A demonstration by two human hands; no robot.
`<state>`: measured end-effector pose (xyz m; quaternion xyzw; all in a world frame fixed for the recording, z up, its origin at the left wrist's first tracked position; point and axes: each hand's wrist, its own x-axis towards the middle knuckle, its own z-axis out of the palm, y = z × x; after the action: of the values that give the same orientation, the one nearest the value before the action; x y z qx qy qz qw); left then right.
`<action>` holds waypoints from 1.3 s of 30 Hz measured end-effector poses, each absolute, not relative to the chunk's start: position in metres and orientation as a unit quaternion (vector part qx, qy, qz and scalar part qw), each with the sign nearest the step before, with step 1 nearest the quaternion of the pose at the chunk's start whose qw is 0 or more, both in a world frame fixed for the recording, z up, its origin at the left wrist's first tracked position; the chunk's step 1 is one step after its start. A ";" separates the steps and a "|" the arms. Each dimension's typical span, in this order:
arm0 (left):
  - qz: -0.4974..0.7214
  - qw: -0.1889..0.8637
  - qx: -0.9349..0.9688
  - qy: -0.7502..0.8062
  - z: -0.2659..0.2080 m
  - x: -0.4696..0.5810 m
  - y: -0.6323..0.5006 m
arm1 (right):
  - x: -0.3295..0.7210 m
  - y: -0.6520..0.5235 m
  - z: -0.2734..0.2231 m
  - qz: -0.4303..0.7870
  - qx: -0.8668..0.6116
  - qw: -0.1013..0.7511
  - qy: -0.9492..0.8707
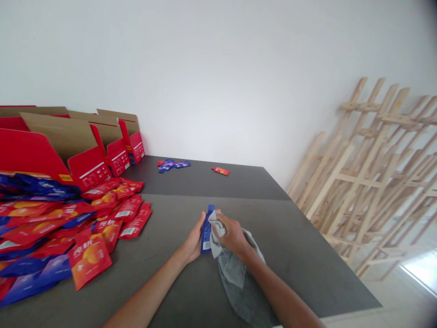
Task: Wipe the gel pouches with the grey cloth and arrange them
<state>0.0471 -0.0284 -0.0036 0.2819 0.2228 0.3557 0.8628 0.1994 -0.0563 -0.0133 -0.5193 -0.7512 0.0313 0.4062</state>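
My left hand [194, 239] grips the left edge of a blue pouch [206, 234], which has white print and a barcode near its bottom. The pouch is held upright, its narrow spout end pointing away from me. In my right hand [232, 234] a grey cloth [235, 273] is bunched up, its upper fold pressed against the right side of the pouch. The rest of the cloth hangs down onto the dark table [177, 291] under my right forearm. Part of the pouch's right side is hidden by the cloth.
At left lies a heap of red pouches [90, 257] and blue pouches [51, 273], before open red cardboard boxes [90, 168]. Further back are several blue pouches [166, 165] and one red pouch [221, 171]. Wooden easels [362, 182] lean at the wall on the right.
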 end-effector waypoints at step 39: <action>0.310 0.872 0.295 0.237 -0.014 0.040 -0.009 | 0.210 -0.054 -0.017 0.039 -0.559 0.374 -0.739</action>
<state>0.0403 -0.0086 -0.0144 0.2955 0.2371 0.3097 0.8721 0.2097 -0.0543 -0.0166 -0.5586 -0.7393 0.0394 0.3740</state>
